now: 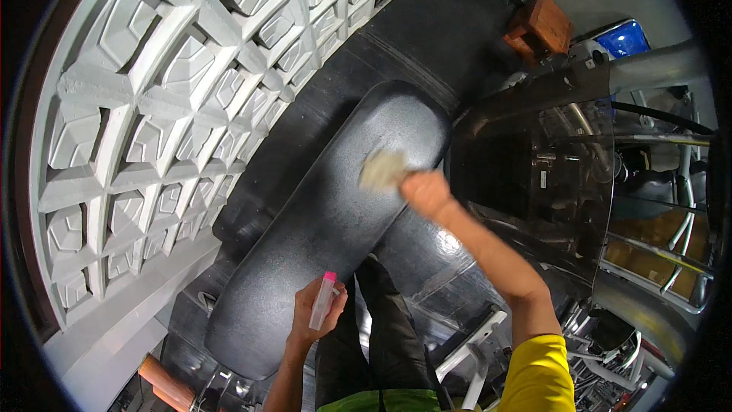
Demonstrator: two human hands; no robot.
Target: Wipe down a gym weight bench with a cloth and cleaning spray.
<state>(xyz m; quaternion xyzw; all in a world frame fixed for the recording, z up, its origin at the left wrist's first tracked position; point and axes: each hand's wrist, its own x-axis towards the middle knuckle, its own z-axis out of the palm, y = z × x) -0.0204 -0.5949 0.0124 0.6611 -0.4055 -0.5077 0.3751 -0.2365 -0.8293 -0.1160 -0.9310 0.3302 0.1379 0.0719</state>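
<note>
A long black padded bench (320, 206) with rounded ends lies diagonally in front of me. On its upper half, my right hand (426, 193) grips a pale cloth (382, 170), which is blurred and appears to touch the padding. Near the bench's lower right edge, my left hand (320, 309) is closed around a translucent plastic bottle with a pink top (323, 300). The palm side of the left hand is partly hidden by the bottle.
A white patterned block wall (194, 97) runs along the left. To the right stand a dark transparent panel (532, 183) and metal gym-like frames (474, 349). A brown wooden box (540, 26) sits at the upper right. Dark flooring (423, 17) surrounds the bench.
</note>
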